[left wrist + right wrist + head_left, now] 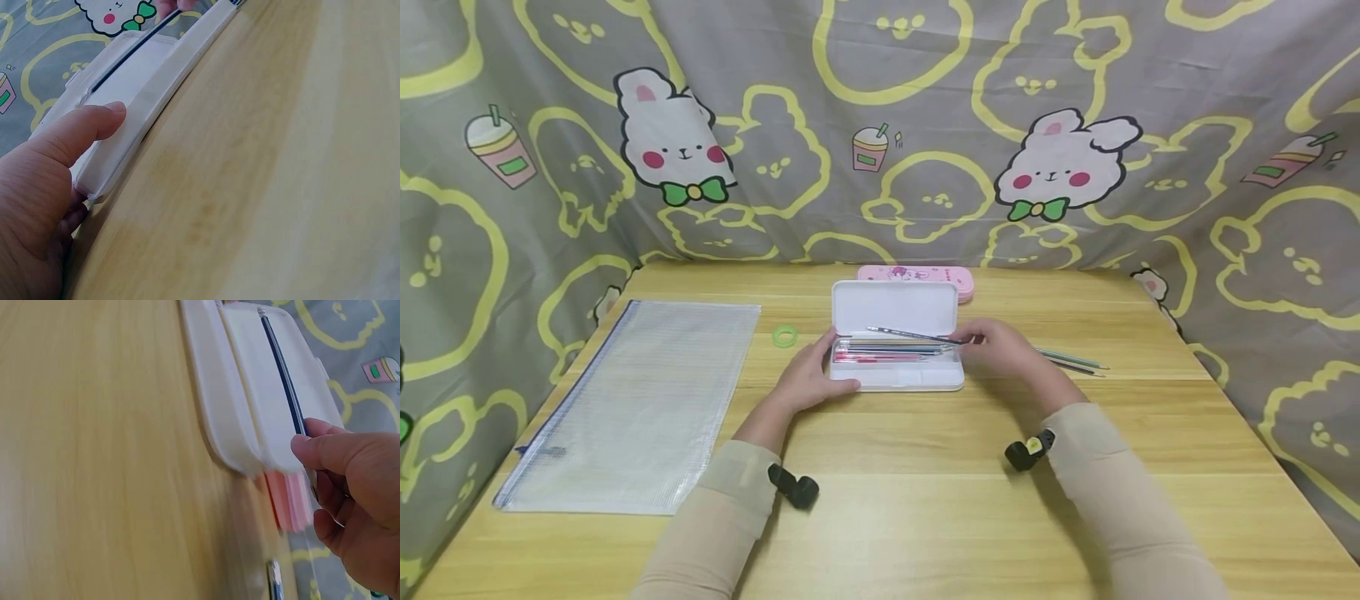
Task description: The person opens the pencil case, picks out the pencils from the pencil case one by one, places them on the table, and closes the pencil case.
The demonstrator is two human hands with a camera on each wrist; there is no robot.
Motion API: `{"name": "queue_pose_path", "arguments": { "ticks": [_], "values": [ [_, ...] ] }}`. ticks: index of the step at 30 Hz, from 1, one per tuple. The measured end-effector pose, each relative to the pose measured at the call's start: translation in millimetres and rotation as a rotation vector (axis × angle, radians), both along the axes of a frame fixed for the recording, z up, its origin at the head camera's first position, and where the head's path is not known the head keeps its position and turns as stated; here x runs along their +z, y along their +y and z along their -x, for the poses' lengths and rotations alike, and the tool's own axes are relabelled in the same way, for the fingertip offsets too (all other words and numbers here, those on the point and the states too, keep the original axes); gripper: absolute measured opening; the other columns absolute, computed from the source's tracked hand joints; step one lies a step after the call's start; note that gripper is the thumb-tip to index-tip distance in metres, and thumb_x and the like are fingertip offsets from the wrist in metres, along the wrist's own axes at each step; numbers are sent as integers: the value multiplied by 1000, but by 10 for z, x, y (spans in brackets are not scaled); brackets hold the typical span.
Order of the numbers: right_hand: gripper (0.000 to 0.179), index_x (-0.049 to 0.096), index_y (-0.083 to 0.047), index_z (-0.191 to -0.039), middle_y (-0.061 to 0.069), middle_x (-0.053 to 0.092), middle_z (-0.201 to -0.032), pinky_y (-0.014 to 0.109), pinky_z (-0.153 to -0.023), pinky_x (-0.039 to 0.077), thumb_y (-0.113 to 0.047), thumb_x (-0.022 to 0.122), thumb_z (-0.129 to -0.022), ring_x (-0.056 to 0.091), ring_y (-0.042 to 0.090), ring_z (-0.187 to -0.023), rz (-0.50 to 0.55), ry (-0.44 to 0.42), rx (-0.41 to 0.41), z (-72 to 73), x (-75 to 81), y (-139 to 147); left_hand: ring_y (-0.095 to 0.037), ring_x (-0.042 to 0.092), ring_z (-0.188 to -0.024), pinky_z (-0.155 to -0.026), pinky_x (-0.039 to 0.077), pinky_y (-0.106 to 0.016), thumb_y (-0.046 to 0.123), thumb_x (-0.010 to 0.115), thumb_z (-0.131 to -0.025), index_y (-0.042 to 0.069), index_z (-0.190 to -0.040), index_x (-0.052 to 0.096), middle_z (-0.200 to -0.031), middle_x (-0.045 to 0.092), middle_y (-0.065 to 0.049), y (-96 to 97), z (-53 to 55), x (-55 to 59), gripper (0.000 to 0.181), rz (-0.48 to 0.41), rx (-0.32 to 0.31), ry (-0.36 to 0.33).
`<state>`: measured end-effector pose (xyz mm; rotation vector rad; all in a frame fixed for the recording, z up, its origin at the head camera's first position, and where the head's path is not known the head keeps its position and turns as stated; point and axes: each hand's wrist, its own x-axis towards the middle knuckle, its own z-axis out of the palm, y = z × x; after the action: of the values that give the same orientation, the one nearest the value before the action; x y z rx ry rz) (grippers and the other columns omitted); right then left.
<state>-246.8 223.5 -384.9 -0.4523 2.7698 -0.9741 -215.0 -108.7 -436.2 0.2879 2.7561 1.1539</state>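
Observation:
A white pencil case (872,380) stands on the table with its lid (895,308) raised, and several pencils and pens (880,350) lie in its rear compartment. My left hand (808,373) grips the left end of the case, its thumb (94,128) over the front rim; the other fingers are partly hidden. Above the case, my right hand (1000,348) pinches a dark striped pencil (284,375) close to one end between thumb and fingers. This pencil slants across the front of the lid, its other end pointing left.
Behind the lid lies a closed pink case (917,273). More pencils (1075,362) lie right of the right hand. A green ring (785,336) and a translucent mesh zip bag (640,400) are at the left. A patterned curtain (925,125) hangs around the table.

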Motion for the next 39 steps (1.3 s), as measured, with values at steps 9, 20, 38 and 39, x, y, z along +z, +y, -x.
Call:
{"name": "queue_pose_path", "arguments": {
  "ticks": [9, 20, 38, 39],
  "values": [
    [24, 71, -4, -114, 14, 69, -106, 32, -79, 46, -11, 63, -93, 57, 24, -95, -35, 69, -43, -172, 36, 503, -40, 28, -146, -120, 25, -52, 47, 81, -72, 11, -158, 17, -158, 29, -22, 0, -4, 0, 113, -3, -4, 3],
    [26, 68, 0, -118, 22, 65, -114, 43, -85, 49, -9, 60, -94, 58, 31, -100, -86, 63, -111, -402, -11, 1107, -39, 28, -147, -121, 25, -52, 46, 80, -72, 9, -158, 16, -159, 28, -21, -5, -13, 9, 113, -11, -8, 3],
    [29, 67, 3, -118, 25, 66, -112, 47, -84, 50, -14, 61, -95, 60, 34, -100, -176, 24, -173, -469, -221, 1607, -37, 26, -148, -121, 24, -49, 46, 80, -73, 8, -158, 16, -160, 27, -19, 10, -6, 8, 112, -13, -17, 9],
    [29, 67, 3, -117, 25, 67, -111, 46, -84, 50, -13, 61, -94, 61, 34, -100, -177, 27, -174, -471, -227, 1611, -37, 27, -148, -121, 24, -50, 46, 80, -73, 8, -158, 16, -160, 27, -19, 10, -7, 10, 112, -14, -17, 10]
  ]
}}
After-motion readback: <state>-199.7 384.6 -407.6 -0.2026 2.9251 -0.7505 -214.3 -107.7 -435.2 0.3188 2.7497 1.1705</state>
